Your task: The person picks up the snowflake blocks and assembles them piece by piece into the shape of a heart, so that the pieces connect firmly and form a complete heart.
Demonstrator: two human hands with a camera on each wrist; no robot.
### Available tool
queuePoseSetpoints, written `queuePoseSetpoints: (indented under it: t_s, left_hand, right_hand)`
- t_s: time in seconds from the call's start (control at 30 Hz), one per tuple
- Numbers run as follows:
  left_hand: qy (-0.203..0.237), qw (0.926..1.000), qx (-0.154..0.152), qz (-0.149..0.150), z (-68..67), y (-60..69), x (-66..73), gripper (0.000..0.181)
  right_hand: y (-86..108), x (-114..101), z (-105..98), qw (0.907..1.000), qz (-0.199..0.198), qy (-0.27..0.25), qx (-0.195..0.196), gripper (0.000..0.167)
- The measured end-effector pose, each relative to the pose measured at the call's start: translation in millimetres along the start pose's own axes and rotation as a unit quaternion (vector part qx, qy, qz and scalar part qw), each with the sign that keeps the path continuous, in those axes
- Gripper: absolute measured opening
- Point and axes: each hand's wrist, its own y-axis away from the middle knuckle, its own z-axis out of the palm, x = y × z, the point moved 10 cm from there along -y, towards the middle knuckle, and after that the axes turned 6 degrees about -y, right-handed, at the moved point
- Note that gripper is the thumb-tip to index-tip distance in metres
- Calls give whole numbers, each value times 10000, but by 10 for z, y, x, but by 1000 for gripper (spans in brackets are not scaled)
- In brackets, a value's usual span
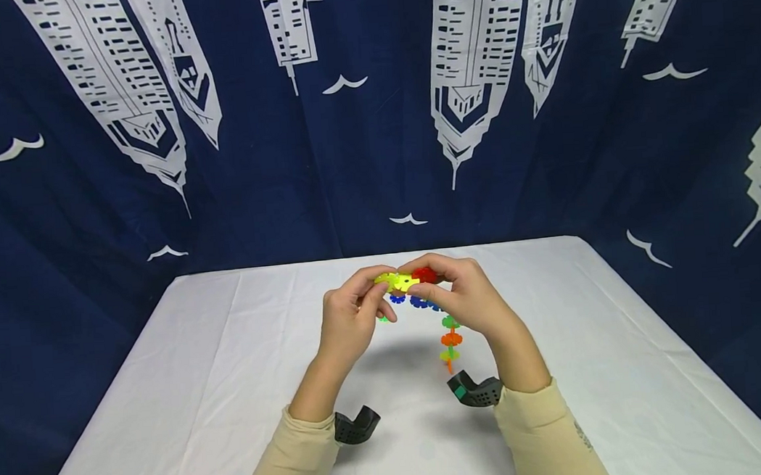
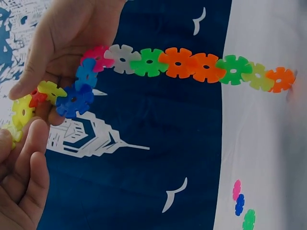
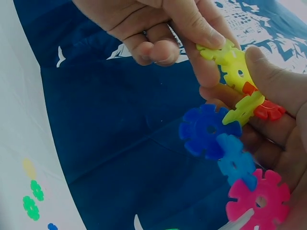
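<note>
Both hands are raised above the table, joined by a chain of interlocking plastic snowflake discs (image 2: 178, 63). My left hand (image 1: 353, 318) pinches a yellow-green disc (image 3: 218, 51) at the chain's end between thumb and finger. Beside it, my right hand (image 1: 465, 290) grips the chain at a yellow disc (image 3: 235, 72) and a red disc (image 3: 269, 110). From there hang a dark blue disc (image 3: 210, 129), a light blue disc (image 3: 235, 160) and a pink disc (image 3: 259, 201). White, green, orange and yellow discs continue down to an orange disc (image 2: 280, 79) near the tabletop.
A white cloth covers the table (image 1: 232, 384); a dark blue curtain (image 1: 362, 159) with white building prints stands behind. Loose discs, among them a pink disc (image 2: 236, 190) and a green disc (image 3: 31, 208), lie on the cloth beyond the hands.
</note>
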Motion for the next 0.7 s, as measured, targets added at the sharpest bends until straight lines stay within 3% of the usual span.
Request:
queuePoseSetpoints:
  t_s: [0.53, 0.7]
  left_hand:
    - [189, 9991, 355, 110, 29, 51, 34, 17]
    - [80, 9989, 416, 213, 10, 47, 44, 16]
  right_hand:
    - [-9, -24, 9, 9992, -4, -384, 73, 23]
    - [-18, -55, 17, 9995, -142, -249, 115, 24]
